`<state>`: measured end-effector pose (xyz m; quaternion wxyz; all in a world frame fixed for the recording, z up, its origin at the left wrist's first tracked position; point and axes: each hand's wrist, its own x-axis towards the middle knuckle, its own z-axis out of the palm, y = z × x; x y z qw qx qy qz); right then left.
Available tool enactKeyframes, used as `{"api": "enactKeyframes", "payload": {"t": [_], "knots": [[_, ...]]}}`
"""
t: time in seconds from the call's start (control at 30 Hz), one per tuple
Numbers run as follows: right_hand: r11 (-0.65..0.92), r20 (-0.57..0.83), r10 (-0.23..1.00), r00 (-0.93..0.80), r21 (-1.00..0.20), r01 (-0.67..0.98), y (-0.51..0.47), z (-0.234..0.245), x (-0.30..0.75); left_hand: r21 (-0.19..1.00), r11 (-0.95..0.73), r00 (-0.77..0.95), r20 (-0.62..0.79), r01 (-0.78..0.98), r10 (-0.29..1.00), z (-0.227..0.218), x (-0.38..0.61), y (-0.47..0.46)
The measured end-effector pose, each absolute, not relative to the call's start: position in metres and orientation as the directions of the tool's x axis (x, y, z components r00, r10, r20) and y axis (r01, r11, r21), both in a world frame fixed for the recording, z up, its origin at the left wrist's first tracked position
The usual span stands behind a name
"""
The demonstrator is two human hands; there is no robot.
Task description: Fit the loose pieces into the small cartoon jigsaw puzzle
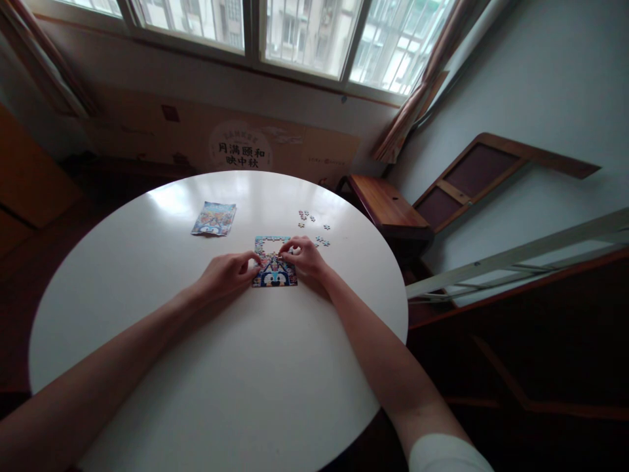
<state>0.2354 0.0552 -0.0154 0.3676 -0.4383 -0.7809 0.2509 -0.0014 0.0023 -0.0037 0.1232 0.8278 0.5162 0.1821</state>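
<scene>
A small, colourful jigsaw puzzle [273, 263] lies flat near the middle of the round white tabletop [236, 367], and both hands work at it. The left hand [227, 274] rests at the puzzle's left edge with its fingers curled, the tips touching that edge; whether they pinch a piece is too small to tell. The right hand [303, 257] sits on the puzzle's upper right, its fingers bent down onto the picture as if pressing or seating a piece, though no separate piece shows clearly between them. The lower part of the puzzle looks filled, while a pale gap remains in the upper middle, so the work seems to be well along, at the stage of fitting the inner pieces. Loose pieces [311, 226] lie scattered just beyond the right hand, toward the far right of the tabletop. A printed packet [214, 219] lies apart to the far left. The next move would likely call for picking one loose piece and matching its shape and colours to the gap.
</scene>
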Motion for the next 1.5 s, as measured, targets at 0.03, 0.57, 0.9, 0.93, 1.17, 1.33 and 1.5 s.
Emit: {"api": "enactKeyframes", "payload": {"t": [0.03, 0.57, 0.9, 0.93, 1.17, 1.33, 1.5], "knots": [[0.493, 0.358, 0.868, -0.344, -0.708, 0.506, 0.056, -0.016, 0.236, 0.392, -0.436, 0.401, 0.171, 0.810, 0.900, -0.004, -0.001, 0.002], [0.477, 0.347, 0.877, -0.332, -0.704, 0.526, 0.057, -0.022, 0.235, 0.395, -0.424, 0.393, 0.160, 0.815, 0.905, -0.001, 0.001, 0.001], [0.486, 0.366, 0.874, -0.320, -0.680, 0.549, 0.057, -0.025, 0.234, 0.397, -0.432, 0.398, 0.169, 0.810, 0.902, -0.002, -0.001, 0.002], [0.493, 0.378, 0.870, -0.316, -0.678, 0.545, 0.057, -0.024, 0.233, 0.397, -0.432, 0.398, 0.169, 0.810, 0.901, -0.002, -0.001, 0.002], [0.453, 0.547, 0.837, -0.010, -0.682, 0.574, 0.072, -0.002, 0.265, 0.394, -0.447, 0.404, 0.192, 0.803, 0.894, -0.003, -0.002, 0.002], [0.060, 0.468, 0.830, 0.303, -0.615, 0.786, 0.079, 0.002, 0.320, 0.389, -0.444, 0.408, 0.177, 0.807, 0.896, -0.003, -0.002, 0.002], [-0.274, 0.283, 0.838, 0.466, -0.521, 0.809, 0.075, -0.012, 0.339, 0.390, -0.450, 0.410, 0.186, 0.803, 0.893, -0.006, -0.002, 0.003]]}}
